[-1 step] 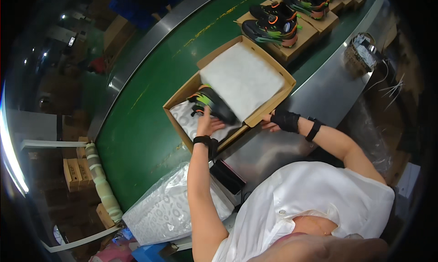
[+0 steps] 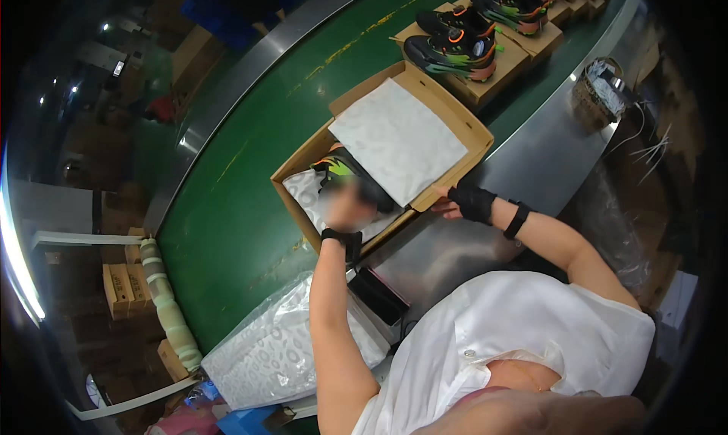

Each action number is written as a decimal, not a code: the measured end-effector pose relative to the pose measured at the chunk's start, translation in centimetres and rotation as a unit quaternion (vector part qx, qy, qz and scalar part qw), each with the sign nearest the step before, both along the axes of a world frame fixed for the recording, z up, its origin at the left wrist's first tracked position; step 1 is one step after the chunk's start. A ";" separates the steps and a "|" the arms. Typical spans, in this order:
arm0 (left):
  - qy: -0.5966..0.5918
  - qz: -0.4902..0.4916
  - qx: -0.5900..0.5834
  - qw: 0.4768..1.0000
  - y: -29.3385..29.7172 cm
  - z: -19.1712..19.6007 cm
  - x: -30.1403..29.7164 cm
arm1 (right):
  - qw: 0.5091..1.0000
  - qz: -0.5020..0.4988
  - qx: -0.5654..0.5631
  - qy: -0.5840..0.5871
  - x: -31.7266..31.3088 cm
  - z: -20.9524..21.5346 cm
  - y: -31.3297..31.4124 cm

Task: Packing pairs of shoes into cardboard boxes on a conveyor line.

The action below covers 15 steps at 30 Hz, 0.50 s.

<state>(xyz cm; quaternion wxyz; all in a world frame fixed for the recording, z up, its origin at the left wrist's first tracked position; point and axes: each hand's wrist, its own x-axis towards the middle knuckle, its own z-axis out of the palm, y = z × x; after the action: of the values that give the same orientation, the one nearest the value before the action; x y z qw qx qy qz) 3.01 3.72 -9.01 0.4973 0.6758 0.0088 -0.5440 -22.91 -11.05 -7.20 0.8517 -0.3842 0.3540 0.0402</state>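
Note:
An open brown cardboard shoe box [image 2: 294,223] rests on the green surface in front of me. A black sneaker [image 2: 343,161] with green and orange trim lies in its left part, on white patterned tissue paper [image 2: 300,188]. My left hand [image 2: 349,206] is over this sneaker's near side; blur hides its fingers. A white patterned paper sheet [image 2: 398,139] covers much of the box's right part. At the near right wall of the box, my right hand [image 2: 461,202] in a black half-finger glove has the edge between its fingers.
More sneakers [image 2: 455,50] stand on closed boxes [image 2: 500,64] at the far right. A clear bag of patterned paper [image 2: 265,352] lies near my left forearm, beside a dark flat object [image 2: 379,295]. On the metal ledge [image 2: 531,162] stands a small basket [image 2: 595,94].
My left hand has moved slightly downward over the sneaker, and its fingers are now blurred. The sheet's right side has drawn away from the box wall. My right hand stays almost where it was.

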 end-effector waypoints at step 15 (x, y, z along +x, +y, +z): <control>-0.573 -0.126 0.125 0.800 12.8 -1.0 1.7 | 0.791 -0.093 -0.599 -0.079 6.6 -1.1 4.7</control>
<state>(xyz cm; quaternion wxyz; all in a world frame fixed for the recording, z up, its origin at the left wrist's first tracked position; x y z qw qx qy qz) 4.73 16.55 -10.01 0.2499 0.9156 -0.2950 -0.1102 -16.30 -6.30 -8.33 0.4752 -0.7847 0.2729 -0.2897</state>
